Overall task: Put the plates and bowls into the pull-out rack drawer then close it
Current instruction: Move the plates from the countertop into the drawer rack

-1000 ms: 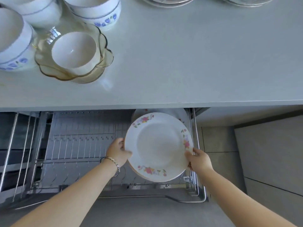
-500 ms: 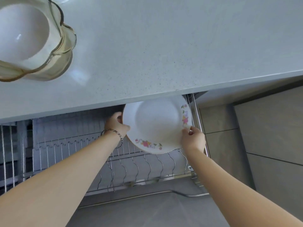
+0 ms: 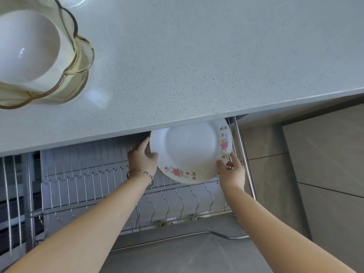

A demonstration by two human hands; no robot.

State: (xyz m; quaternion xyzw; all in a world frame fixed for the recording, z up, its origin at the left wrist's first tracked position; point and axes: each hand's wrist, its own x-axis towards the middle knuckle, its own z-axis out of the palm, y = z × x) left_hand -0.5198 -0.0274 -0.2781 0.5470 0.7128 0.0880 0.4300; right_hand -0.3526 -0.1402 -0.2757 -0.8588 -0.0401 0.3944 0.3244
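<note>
Left hand (image 3: 142, 157) and right hand (image 3: 232, 172) grip the floral plate (image 3: 191, 152) by its edges above the open wire rack drawer (image 3: 88, 178), partly under the speckled grey countertop (image 3: 197, 66). Beige tiles (image 3: 264, 142), probably floor, lie to the right.

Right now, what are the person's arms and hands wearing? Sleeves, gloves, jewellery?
Left forearm and right forearm are bare: no sleeves in view, no gloves. The left hand has a chain bracelet at its wrist, gold-toned with darker links. The right hand and its wrist carry no jewellery; no rings or watch show on either.
</note>
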